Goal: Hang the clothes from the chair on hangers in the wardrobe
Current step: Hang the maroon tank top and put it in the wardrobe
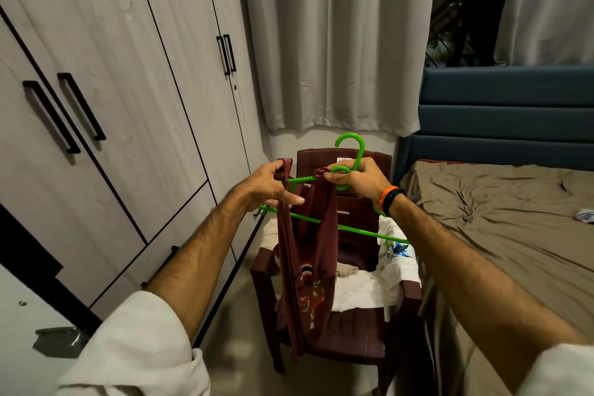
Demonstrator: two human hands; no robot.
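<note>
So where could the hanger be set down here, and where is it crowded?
Free: the brown bedsheet between the blue headboard and the small white item. Also the floor between the wardrobe and the chair. Crowded: the chair seat, heaped with white clothes.

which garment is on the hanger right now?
The maroon top, draped over the green hanger and gripped by both hands. The white clothes lie on the chair.
</note>
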